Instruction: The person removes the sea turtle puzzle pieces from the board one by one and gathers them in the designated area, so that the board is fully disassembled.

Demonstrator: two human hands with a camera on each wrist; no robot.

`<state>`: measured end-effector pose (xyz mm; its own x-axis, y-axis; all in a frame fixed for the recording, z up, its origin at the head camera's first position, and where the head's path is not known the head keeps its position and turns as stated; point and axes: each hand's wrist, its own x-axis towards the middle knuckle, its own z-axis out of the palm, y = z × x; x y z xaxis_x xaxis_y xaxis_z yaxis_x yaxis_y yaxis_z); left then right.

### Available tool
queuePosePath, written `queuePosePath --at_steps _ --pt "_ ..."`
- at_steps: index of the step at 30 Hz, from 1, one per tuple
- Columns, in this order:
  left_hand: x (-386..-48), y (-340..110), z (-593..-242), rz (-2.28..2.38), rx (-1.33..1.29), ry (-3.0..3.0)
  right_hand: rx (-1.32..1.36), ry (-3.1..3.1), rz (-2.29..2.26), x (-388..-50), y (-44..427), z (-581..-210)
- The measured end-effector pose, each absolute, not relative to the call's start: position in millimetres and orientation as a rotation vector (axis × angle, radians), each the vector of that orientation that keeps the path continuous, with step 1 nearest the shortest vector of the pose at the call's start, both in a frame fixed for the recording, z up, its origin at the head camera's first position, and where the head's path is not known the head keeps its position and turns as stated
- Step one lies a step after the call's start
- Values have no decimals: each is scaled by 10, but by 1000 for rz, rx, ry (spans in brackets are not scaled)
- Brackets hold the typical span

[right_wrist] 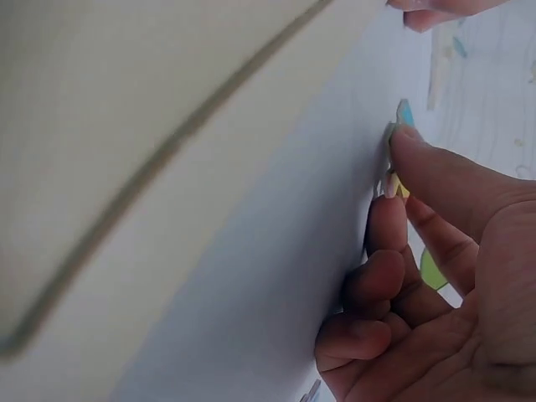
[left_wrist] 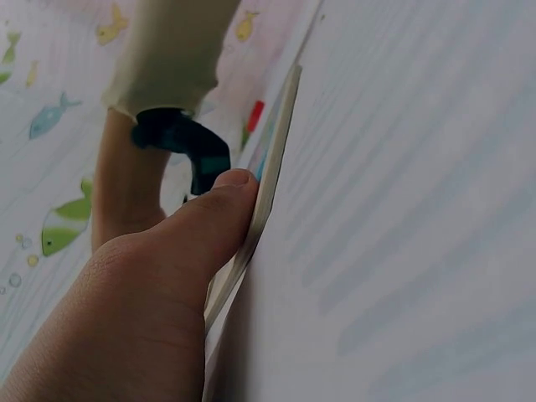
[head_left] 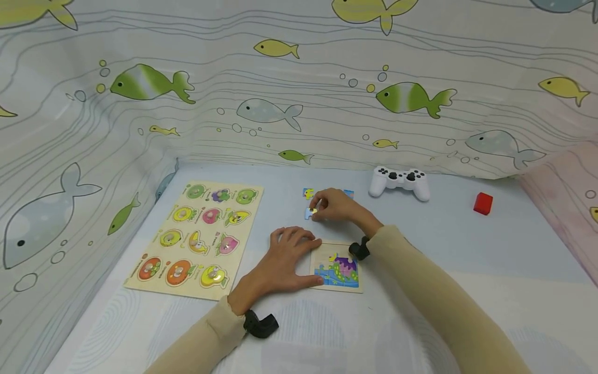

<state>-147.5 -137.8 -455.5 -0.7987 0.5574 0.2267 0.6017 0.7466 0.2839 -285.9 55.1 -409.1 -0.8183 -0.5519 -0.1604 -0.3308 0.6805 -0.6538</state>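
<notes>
A small jigsaw board with a pale wooden frame lies on the table, partly filled with purple, green and blue pieces. My left hand rests at its left side, fingers spread and thumb along the near edge; in the left wrist view the thumb touches the board's edge. Beyond the board, my right hand pinches a light blue and yellow puzzle piece between thumb and fingers, low over the table. The right wrist view shows the piece mostly covered by the thumb. Loose puzzle pieces lie behind that hand.
To the left lies a large wooden fruit puzzle board with knobbed pieces. A white game controller is at the back right, and a red block farther right. A fish-patterned sheet rises behind the table.
</notes>
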Motion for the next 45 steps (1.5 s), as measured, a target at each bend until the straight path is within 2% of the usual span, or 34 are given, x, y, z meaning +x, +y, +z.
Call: queuePosePath --at_steps 28,37,45 --pt "-1464 -1378 -4539 -527 -939 -2829 -715 2594 -973 -2976 459 -4126" --pt "-1467 -1366 -4552 -507 -943 -2840 -704 2480 -1142 -2821 778 -4048" --pt "-1477 -1387 -4550 -517 -955 -2822 -812 2353 -1103 -2577 1106 -4082"
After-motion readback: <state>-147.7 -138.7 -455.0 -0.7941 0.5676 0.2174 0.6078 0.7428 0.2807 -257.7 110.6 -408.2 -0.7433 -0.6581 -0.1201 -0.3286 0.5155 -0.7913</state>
